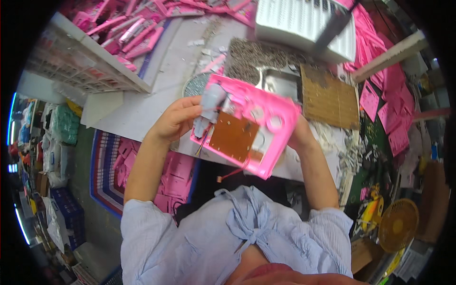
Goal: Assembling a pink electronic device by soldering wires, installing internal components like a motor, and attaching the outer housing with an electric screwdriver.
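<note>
In front of my chest I hold up a pink plastic housing [279, 147], tilted, with its open inner side showing. A brown circuit board [233, 135] sits inside it, and a red wire with a small connector [219, 179] dangles from its lower edge. My right hand [299, 133] grips the housing's right edge; its fingers are partly hidden behind the wall. My left hand [179, 115] is closed on a grey plastic part [212, 102] with thin wires, over the housing's left end. Whether that part is fastened to the housing I cannot tell.
A blue-rimmed basket [95, 183] of pink pieces stands below the table at left. Pink parts [137, 38] pile up at the far left, beside a white rack [85, 52]. Behind the housing are a round dish [195, 85], a metal tray [280, 81], a brown board [330, 97] and a white crate [304, 26].
</note>
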The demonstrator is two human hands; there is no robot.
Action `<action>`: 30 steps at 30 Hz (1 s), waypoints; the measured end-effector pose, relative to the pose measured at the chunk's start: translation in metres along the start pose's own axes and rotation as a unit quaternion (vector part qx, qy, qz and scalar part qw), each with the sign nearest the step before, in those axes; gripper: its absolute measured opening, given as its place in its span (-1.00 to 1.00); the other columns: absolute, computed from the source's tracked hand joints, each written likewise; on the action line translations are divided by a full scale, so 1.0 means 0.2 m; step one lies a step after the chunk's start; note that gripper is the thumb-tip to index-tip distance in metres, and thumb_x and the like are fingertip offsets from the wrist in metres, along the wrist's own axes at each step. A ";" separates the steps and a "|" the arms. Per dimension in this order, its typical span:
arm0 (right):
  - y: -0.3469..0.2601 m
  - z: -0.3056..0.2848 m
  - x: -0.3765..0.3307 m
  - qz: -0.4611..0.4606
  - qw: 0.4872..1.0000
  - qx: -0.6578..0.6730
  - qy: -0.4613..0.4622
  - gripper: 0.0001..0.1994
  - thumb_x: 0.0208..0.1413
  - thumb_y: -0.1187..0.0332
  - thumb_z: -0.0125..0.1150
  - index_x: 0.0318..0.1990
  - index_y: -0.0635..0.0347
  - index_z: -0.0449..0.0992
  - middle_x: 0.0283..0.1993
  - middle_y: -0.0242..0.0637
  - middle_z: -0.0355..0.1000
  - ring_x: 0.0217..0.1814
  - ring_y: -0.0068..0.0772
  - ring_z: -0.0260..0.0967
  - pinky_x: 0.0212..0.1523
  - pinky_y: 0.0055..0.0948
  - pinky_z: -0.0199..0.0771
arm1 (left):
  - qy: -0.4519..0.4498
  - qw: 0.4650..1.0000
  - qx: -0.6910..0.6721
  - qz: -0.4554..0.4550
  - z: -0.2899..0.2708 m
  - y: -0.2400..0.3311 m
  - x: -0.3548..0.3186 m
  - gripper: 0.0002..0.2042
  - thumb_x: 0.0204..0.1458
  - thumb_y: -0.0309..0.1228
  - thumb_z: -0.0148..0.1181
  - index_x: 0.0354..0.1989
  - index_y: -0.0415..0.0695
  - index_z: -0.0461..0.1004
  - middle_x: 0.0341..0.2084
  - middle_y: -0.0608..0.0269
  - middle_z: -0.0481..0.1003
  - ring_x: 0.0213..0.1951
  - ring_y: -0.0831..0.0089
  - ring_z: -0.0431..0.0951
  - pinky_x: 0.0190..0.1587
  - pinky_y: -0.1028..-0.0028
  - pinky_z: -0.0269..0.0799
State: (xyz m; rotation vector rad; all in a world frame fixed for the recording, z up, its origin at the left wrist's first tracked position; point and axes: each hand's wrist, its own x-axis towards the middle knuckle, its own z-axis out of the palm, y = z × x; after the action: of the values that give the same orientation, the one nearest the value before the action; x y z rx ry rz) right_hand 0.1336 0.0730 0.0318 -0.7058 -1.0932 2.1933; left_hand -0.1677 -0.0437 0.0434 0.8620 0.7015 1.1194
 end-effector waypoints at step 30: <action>0.18 -0.14 -0.09 -0.224 0.658 -0.699 0.170 -0.90 0.00 0.31 0.38 -0.41 0.10 0.63 -0.38 -0.35 0.45 -0.21 -0.16 0.28 -0.17 -0.22 0.25 | 0.192 0.875 0.444 0.009 0.23 -0.54 -0.22 -0.91 0.22 -0.56 0.15 -0.16 -0.29 0.48 -0.32 0.12 0.57 -0.30 0.36 0.57 -0.19 0.42 0.47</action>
State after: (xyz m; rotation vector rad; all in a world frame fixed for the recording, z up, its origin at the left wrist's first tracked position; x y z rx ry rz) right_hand 0.1544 0.0574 -0.0087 -1.1529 -2.3146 0.3903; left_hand -0.0920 -0.1179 -0.0239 1.4258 1.6114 0.9744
